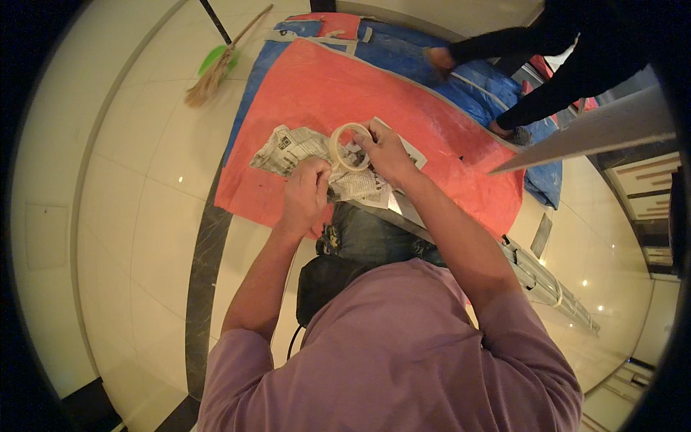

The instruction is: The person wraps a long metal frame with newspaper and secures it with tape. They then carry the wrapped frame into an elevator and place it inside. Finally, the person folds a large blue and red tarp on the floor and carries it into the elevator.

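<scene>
Right hand (pixel 385 151) pinched the tape roll (pixel 346 146) upright over the newspaper (pixel 302 147), while the left hand (pixel 306 191), fingers curled shut, sat just below-left of it.

Pale matt paper tape roll (pixel 348 146), crumpled printed newspaper (pixel 302 151), woven plastic red tarp (pixel 345 86) with slight sheen, glossy smooth cream floor tiles (pixel 129 201), soft matt mauve cloth shirt (pixel 403 353), straw broom (pixel 212 75)
</scene>
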Demonstrator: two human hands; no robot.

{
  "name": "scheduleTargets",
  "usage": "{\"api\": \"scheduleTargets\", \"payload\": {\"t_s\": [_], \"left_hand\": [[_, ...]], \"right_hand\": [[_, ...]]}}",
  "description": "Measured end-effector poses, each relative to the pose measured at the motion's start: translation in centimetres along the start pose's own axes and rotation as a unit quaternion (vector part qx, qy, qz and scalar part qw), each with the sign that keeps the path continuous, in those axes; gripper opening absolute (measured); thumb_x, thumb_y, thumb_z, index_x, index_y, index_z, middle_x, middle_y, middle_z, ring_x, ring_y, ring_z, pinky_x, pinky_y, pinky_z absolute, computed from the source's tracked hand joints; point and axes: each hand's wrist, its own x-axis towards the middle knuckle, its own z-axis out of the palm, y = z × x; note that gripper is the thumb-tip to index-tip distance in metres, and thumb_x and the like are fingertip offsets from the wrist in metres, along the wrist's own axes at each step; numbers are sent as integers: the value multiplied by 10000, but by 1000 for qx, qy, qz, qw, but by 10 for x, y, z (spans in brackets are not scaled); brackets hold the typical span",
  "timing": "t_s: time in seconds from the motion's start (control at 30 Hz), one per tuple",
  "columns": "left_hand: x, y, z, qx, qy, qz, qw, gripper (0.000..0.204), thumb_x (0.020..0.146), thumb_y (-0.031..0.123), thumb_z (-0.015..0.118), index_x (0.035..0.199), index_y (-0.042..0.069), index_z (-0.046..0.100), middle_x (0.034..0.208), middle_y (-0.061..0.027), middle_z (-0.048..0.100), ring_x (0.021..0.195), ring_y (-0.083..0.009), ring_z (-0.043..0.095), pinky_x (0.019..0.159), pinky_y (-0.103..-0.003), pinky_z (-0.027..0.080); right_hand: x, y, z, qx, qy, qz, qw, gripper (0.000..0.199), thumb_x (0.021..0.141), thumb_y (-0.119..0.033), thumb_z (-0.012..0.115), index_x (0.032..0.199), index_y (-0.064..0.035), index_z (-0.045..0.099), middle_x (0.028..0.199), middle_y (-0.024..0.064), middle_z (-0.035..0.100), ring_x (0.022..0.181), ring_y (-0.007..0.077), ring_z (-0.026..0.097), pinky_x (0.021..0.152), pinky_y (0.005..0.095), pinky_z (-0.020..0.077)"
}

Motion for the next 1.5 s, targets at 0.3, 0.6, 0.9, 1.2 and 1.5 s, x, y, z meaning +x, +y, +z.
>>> {"api": "scheduleTargets", "payload": {"t_s": [0.3, 0.6, 0.9, 1.2, 1.5], "left_hand": [[-1, -13, -2, 43, -65, 99, 992, 235, 844, -34, 670, 1045, -10, 551, 1014, -170, 609, 980, -364, 614, 869, -453, 523], [-4, -12, -1, 75, -80, 122, 986, 266, 818, -20, 679, 1064, -15, 579, 1034, -167, 611, 1034, -361, 601, 922, -451, 509], [-4, -3, -9, 102, -125, 112, 981, 327, 821, 34, 669, 1133, -29, 593, 1119, -182, 589, 1097, -373, 576, 956, -469, 485], [-2, 2, -13, 75, -172, 80, 979, 495, 737, 3, 646, 1229, -47, 630, 1141, -187, 575, 1094, -377, 572, 954, -467, 481], [-14, -2, -7, 86, -137, 102, 982, 558, 725, -43, 657, 1280, -34, 608, 1281, -192, 572, 1196, -370, 563, 991, -461, 478]], "right_hand": [[41, -26, -31, -308, 18, -330, 892, 238, 981, -225, 632, 1140, -48, 637, 782, 89, 676, 635, 278, 613, 642, 356, 522], [63, -26, -57, -205, -170, -232, 936, 168, 960, -189, 650, 1083, -74, 665, 922, 109, 693, 808, 316, 655, 740, 364, 530], [78, 46, -21, -250, -70, -174, 950, 168, 940, -99, 632, 1101, -61, 658, 1010, 153, 709, 949, 334, 691, 819, 398, 535], [84, 35, -23, -368, -73, -167, 912, 170, 931, -78, 582, 1084, -88, 654, 970, 134, 720, 914, 348, 689, 787, 443, 535], [82, 75, 7, -379, -135, -104, 909, 211, 883, -97, 620, 1080, -122, 691, 959, 118, 740, 912, 319, 712, 786, 435, 552]]}}
